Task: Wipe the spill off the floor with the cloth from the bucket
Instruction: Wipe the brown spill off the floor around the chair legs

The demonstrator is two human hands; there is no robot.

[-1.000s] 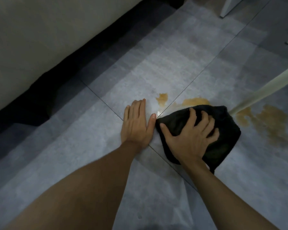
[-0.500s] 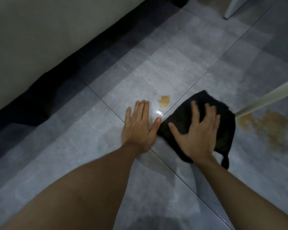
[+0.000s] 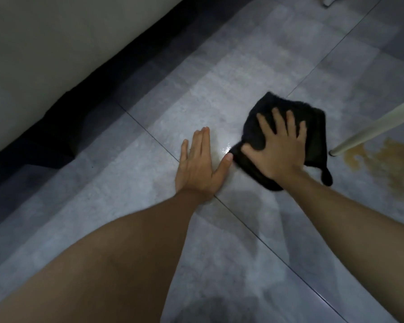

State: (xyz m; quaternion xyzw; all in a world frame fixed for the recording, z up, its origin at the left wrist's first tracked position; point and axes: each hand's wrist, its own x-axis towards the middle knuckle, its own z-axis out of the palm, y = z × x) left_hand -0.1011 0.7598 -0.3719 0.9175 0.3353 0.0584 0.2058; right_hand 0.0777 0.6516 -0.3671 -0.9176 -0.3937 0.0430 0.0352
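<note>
A black cloth (image 3: 313, 129) lies bunched on the grey tiled floor (image 3: 219, 89). My right hand (image 3: 278, 145) presses flat on top of it with fingers spread. My left hand (image 3: 200, 164) rests flat on the tile just left of the cloth, fingers together, holding nothing; its thumb nearly touches the cloth. A brownish-orange spill (image 3: 394, 164) stains the floor to the right of the cloth. A small wet sheen (image 3: 225, 149) glints between my hands. No bucket is in view.
A white furniture leg (image 3: 371, 129) slants down to the floor right of the cloth, at the spill's edge. A pale sofa or bed base (image 3: 56, 54) with a dark gap beneath runs along the left. Another white leg (image 3: 329, 1) stands at the top.
My right hand pushed the cloth forward, away from me. The small orange spot and the patch beside it no longer show. My left hand stayed planted.
</note>
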